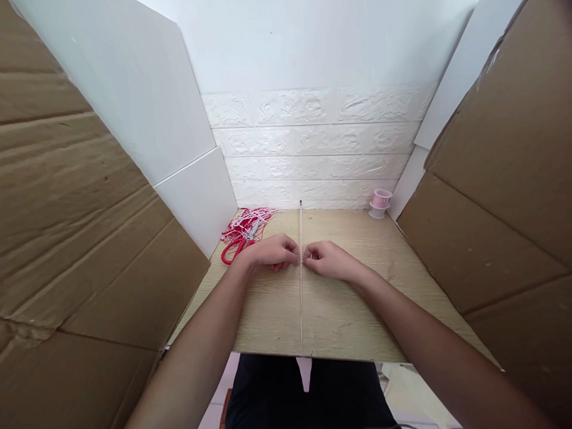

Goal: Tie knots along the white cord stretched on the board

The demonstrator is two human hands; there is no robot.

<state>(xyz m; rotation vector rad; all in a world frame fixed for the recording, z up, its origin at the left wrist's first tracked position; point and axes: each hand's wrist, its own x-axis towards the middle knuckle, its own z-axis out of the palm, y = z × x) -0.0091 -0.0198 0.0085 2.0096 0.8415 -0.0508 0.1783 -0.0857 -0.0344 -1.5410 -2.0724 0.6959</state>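
Note:
A thin pale cord runs straight down the middle of the wooden tabletop, from a small nail at the back to the front edge. Its far stretch looks thicker and knotted, like a braid; the near stretch is plain. Close against the cord's left side, my left hand is pinched with the fingertips together. My right hand mirrors it on the right side, thumb and forefinger closed. Fine thread at the cord seems to be in both pinches, though the fingers mostly hide it.
Red-handled scissors lie beside my left wrist, partly on a tangle of red and pale pink thread. A pink thread spool stands in the back right corner. Cardboard panels flank both sides, and a white brick-patterned wall closes the back.

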